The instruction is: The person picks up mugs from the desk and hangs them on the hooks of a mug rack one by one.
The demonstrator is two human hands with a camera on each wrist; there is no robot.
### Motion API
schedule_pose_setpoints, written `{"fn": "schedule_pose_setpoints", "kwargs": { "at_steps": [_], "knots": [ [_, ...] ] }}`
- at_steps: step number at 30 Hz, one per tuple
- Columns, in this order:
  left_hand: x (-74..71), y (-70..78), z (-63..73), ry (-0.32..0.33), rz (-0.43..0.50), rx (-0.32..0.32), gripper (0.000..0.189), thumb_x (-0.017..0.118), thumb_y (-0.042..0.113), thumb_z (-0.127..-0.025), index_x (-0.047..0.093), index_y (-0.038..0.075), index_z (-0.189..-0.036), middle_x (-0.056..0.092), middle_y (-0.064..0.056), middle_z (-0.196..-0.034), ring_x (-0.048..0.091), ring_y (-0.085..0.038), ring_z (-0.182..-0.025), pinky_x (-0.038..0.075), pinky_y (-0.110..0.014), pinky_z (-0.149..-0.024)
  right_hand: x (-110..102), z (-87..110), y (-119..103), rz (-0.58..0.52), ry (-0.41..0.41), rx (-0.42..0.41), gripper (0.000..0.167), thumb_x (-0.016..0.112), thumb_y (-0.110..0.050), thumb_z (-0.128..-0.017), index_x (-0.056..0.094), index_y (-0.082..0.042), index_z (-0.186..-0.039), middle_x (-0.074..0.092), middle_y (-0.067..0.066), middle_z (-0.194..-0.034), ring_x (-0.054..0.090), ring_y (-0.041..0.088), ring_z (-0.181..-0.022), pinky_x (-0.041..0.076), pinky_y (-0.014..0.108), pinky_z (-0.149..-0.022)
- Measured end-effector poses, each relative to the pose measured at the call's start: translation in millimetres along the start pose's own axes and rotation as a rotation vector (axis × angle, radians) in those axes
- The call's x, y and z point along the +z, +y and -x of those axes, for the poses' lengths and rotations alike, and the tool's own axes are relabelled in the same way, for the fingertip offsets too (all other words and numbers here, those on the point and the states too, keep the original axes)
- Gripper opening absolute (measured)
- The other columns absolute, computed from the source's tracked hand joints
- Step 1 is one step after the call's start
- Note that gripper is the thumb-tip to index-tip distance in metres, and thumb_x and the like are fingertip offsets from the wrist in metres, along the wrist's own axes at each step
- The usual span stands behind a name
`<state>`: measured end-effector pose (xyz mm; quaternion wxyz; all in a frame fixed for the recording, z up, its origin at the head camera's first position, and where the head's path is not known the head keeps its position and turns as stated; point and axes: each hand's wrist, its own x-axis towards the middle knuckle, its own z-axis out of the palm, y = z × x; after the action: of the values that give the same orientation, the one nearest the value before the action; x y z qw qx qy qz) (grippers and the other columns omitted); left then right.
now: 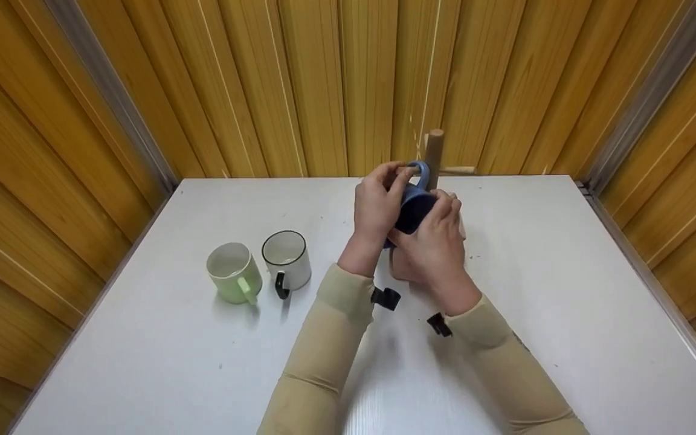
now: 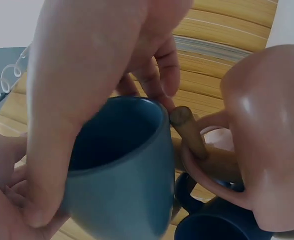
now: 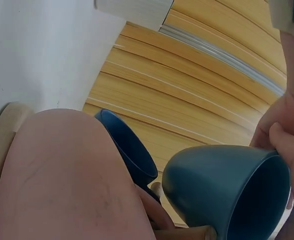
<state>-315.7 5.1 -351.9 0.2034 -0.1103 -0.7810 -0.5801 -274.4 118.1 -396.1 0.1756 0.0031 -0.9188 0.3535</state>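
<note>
My left hand pinches a blue mug near its handle, at a peg of a wooden mug tree. In the head view the handle loops around that peg. My right hand grips the mug's body, which is tilted with its mouth facing the camera. Both wrist views show the held blue mug close beside a pink mug, whose handle hangs on a lower peg. A darker blue mug hangs behind them. Fingers partly hide the held mug's handle.
A light green mug and a white mug with a black rim and handle stand upright to the left on the white table. Wood-patterned panels rise behind the table and along its sides.
</note>
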Motion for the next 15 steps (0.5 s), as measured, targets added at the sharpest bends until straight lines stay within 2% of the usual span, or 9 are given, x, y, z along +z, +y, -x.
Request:
{"fn": "schedule_pose_setpoints", "kwargs": {
  "at_steps": [2,5,7,10,12,15],
  "knots": [
    [1.9,1.6,-2.4,0.005,-0.029,0.008,0.027,0.067,0.026,-0.101,0.075,0.006,-0.116,0.08,-0.007,-0.1,0.072,-0.013,-0.085,0.055,-0.021,-0.075,-3.4,-0.5,4.0,-0.031,-0.026,-0.013,0.103,0.077,-0.056,-0.084,0.017,-0.004,-0.15,0.027,0.027,-0.148,0.043,0.043,-0.13,0.044,0.059,-0.109],
    [2.2,2.7,-3.4,0.014,-0.05,0.022,0.023,0.067,0.023,-0.101,0.076,0.005,-0.112,0.08,-0.007,-0.099,0.073,-0.013,-0.084,0.055,-0.019,-0.072,-12.5,-3.4,12.8,-0.178,-0.033,-0.005,0.097,0.073,-0.052,-0.091,0.016,-0.004,-0.153,0.032,0.025,-0.147,0.045,0.04,-0.129,0.044,0.054,-0.11],
    [1.7,3.3,-3.7,0.012,-0.051,0.026,0.022,0.067,0.023,-0.101,0.076,0.005,-0.112,0.08,-0.008,-0.099,0.073,-0.013,-0.084,0.056,-0.02,-0.072,-19.9,-9.5,19.5,-0.332,0.014,0.005,0.086,0.068,-0.041,-0.098,0.018,-0.002,-0.155,0.037,0.023,-0.147,0.049,0.035,-0.127,0.047,0.046,-0.105],
    [1.0,4.1,-4.8,0.01,-0.045,0.025,0.023,0.067,0.023,-0.101,0.076,0.004,-0.111,0.08,-0.008,-0.1,0.074,-0.014,-0.086,0.058,-0.021,-0.075,-29.5,-24.6,27.2,-0.616,0.145,-0.012,0.062,0.057,-0.016,-0.104,0.028,0.002,-0.155,0.046,0.02,-0.146,0.054,0.028,-0.123,0.05,0.029,-0.097],
    [0.9,4.4,-5.7,0.01,-0.046,0.023,0.024,0.068,0.024,-0.1,0.076,0.005,-0.111,0.08,-0.007,-0.101,0.074,-0.014,-0.087,0.059,-0.021,-0.076,-34.6,-35.2,31.1,-0.804,0.195,-0.041,0.052,0.051,-0.002,-0.102,0.037,0.002,-0.152,0.053,0.019,-0.144,0.058,0.023,-0.121,0.052,0.021,-0.09],
    [0.8,3.8,-8.0,0.008,-0.04,0.025,0.024,0.069,0.024,-0.1,0.077,0.005,-0.111,0.08,-0.007,-0.101,0.074,-0.014,-0.088,0.059,-0.021,-0.077,-37.9,-46.1,34.5,-1.029,0.204,-0.072,0.048,0.045,0.013,-0.096,0.05,0.003,-0.143,0.065,0.012,-0.135,0.064,0.017,-0.117,0.054,0.017,-0.081]
  ]
}}
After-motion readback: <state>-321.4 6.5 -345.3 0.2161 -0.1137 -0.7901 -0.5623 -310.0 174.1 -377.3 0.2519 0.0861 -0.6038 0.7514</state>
